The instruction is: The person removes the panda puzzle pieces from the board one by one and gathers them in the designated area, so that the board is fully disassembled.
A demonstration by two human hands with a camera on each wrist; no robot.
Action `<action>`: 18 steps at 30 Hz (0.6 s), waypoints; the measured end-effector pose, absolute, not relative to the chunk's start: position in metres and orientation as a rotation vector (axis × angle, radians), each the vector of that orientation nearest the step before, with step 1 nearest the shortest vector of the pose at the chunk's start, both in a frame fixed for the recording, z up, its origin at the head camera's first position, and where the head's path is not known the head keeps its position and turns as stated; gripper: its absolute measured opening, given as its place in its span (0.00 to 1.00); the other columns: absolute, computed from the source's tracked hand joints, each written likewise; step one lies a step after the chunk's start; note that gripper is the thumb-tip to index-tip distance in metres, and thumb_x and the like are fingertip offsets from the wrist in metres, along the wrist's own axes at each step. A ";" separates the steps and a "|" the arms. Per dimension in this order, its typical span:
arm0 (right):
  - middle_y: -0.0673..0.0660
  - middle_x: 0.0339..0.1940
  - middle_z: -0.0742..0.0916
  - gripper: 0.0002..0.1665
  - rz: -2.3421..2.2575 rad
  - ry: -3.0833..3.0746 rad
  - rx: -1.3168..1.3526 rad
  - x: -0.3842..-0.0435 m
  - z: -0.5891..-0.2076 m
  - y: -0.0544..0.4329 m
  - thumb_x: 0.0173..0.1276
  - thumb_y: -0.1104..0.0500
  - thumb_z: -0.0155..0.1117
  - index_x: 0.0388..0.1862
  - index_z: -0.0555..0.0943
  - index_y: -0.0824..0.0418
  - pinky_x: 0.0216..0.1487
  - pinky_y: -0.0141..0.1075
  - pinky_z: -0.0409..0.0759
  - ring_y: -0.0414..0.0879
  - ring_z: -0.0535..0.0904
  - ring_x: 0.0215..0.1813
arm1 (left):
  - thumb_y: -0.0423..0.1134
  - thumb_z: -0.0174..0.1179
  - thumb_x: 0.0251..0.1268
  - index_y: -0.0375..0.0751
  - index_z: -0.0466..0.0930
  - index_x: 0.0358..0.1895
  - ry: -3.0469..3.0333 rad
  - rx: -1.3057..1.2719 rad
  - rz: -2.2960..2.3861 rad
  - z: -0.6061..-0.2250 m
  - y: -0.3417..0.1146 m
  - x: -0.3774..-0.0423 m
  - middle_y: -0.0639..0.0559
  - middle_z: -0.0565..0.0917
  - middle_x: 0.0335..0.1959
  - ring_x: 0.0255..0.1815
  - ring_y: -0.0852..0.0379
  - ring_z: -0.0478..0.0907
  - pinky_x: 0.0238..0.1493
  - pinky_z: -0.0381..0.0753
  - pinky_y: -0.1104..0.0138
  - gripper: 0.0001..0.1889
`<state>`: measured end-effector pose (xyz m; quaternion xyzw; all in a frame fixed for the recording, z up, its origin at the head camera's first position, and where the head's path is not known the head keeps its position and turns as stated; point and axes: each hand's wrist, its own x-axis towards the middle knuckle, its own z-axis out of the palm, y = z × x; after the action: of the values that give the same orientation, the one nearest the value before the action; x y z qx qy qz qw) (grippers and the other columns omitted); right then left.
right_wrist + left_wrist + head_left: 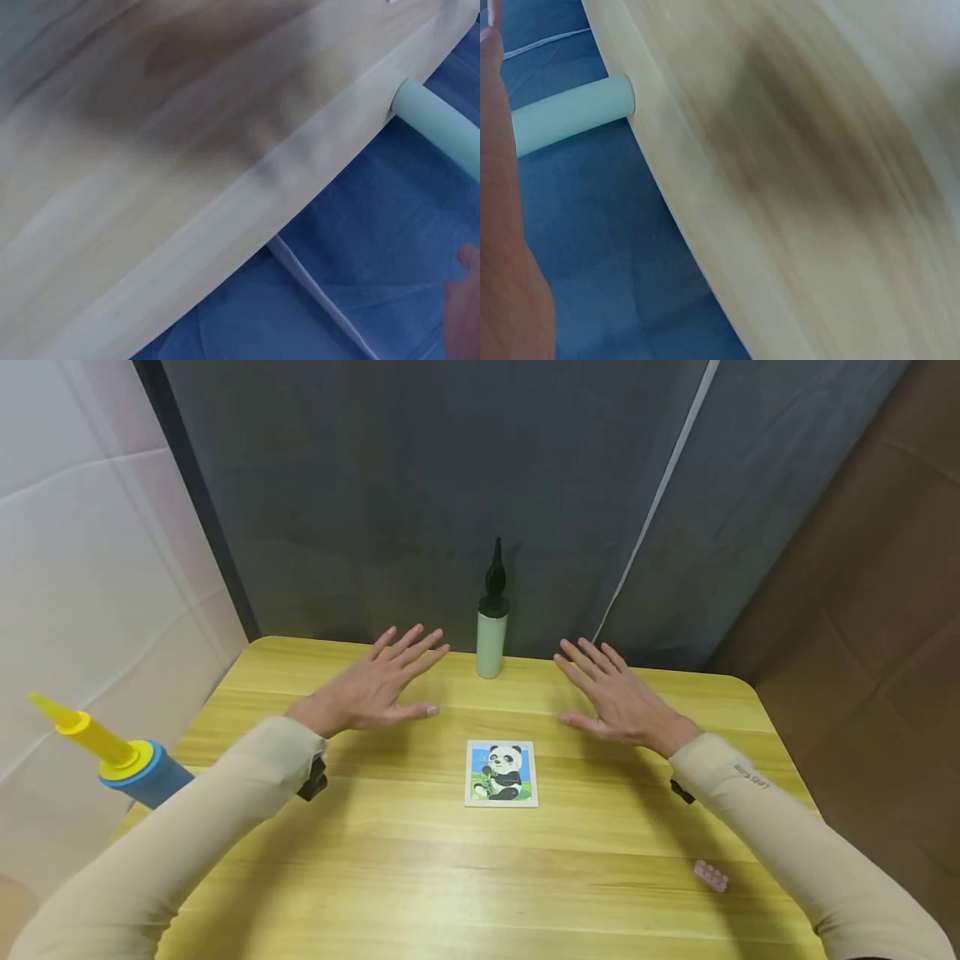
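Observation:
Both hands hover over the wooden table, palms down and fingers spread. My left hand (pixel 378 683) is left of a pale green hand pump (pixel 491 639) with a black nozzle, which stands upright at the far edge. To the pump's right is my right hand (pixel 618 697), likewise holding nothing. Between and nearer than the hands lies a panda picture puzzle (pixel 501 774) in a white frame. In the left wrist view the pump's green body (pixel 574 112) shows beside part of the hand; the right wrist view shows its lower end (pixel 435 120).
A blue and yellow pump (pixel 142 768) stands at the left, partly behind the left sleeve. A small pink toy brick (pixel 711 876) lies near the right forearm. Behind the table (pixel 420 877) hangs a dark grey cloth (pixel 375 485) with a white cord (pixel 660 493) across it.

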<state>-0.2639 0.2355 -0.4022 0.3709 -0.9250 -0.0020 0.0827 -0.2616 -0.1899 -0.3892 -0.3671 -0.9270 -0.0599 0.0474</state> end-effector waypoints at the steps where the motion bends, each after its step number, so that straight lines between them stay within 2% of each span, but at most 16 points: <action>1: 0.58 0.92 0.53 0.56 -0.004 -2.760 1.113 -0.264 -0.404 0.234 0.76 0.30 0.59 0.91 0.51 0.54 0.89 0.63 0.49 0.62 0.50 0.91 | 0.68 0.55 0.75 0.53 0.44 0.90 -2.830 -1.118 -0.193 -0.391 -0.189 -0.261 0.48 0.44 0.92 0.93 0.40 0.40 0.90 0.36 0.39 0.49; 8: 0.59 0.92 0.53 0.56 0.032 -2.742 1.179 -0.255 -0.417 0.222 0.76 0.31 0.59 0.90 0.52 0.56 0.89 0.64 0.50 0.61 0.51 0.91 | 0.68 0.54 0.75 0.54 0.41 0.90 -2.872 -1.116 -0.225 -0.405 -0.183 -0.251 0.52 0.39 0.92 0.93 0.41 0.38 0.90 0.35 0.39 0.50; 18: 0.58 0.92 0.56 0.54 0.113 -2.779 1.236 -0.240 -0.435 0.199 0.78 0.29 0.54 0.90 0.51 0.55 0.88 0.65 0.51 0.60 0.52 0.91 | 0.68 0.55 0.75 0.54 0.43 0.90 -2.908 -1.112 -0.390 -0.429 -0.175 -0.237 0.49 0.40 0.92 0.93 0.40 0.38 0.90 0.35 0.37 0.50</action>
<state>-0.2398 0.1987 -0.4351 0.4057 -0.9120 0.0372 0.0487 -0.2366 -0.1747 -0.4293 -0.3545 -0.9268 -0.1242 0.0019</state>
